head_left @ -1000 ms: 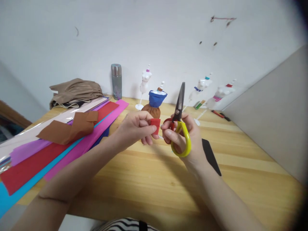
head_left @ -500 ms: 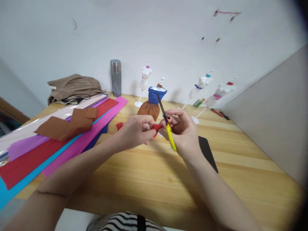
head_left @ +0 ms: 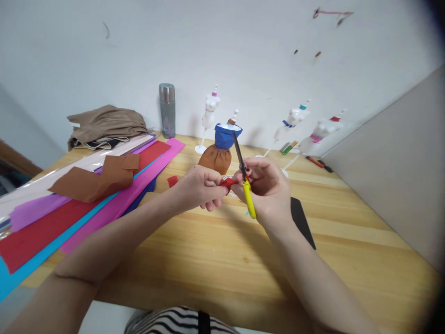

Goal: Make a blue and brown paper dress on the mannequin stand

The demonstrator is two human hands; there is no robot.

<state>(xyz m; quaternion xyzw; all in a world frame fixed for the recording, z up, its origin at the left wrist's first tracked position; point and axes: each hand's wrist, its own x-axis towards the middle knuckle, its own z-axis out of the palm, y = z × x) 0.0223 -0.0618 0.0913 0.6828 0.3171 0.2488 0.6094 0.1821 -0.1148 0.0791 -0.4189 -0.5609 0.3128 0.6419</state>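
Note:
Between my two hands is a small, twisted piece of red crepe-like paper. My left hand pinches one end of it between thumb and fingers. The fingertips of my right hand close on the other end. That hand also carries yellow-handled scissors, their dark blades pointing up and away. Just beyond stands a miniature mannequin dressed in a blue top and a gathered brown skirt. A loose red scrap lies by my left wrist.
Coloured sheets with a brown piece on top cover the table's left side. Folded tan cloth and a flask stand behind. Other mannequins line the wall. A black flat object lies beside my right forearm.
My right hand and the scissors have shifted slightly right. The red piece looks more stretched between my hands, and my left lower fingers have loosened a little.

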